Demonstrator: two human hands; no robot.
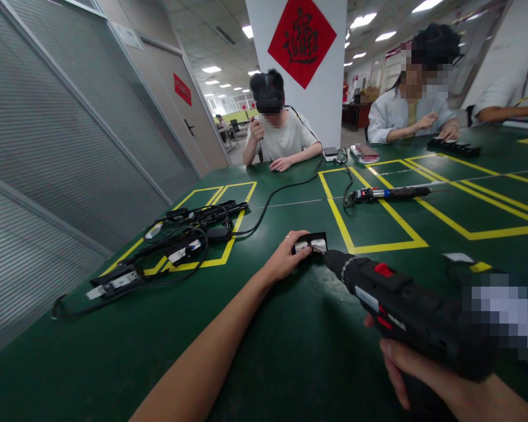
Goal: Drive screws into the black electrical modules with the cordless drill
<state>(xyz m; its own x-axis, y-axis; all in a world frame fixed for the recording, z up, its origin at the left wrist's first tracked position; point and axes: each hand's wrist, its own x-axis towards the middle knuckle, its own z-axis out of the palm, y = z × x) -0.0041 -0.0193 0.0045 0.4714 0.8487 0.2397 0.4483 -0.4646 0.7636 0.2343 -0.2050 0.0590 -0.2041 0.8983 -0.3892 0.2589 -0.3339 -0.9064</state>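
My right hand (405, 363) is wrapped round the handle of a black cordless drill (400, 299) with red buttons. The drill points left and away from me, its bit meeting a small black housing with white parts inside (319, 241); whether the bit touches a screw is too small to tell. My left hand (286, 258), with a ring on one finger, grips the housing's left end and holds it on the green table (264, 328). The drill's grip hides part of my right fingers.
Black power strips with tangled cables (193, 234) lie at left. A slim electric screwdriver (387, 193) lies beyond the drill. Yellow tape (387, 247) marks rectangles on the table. One person (281, 135) sits opposite, another (413, 117) at right beside black parts (455, 146).
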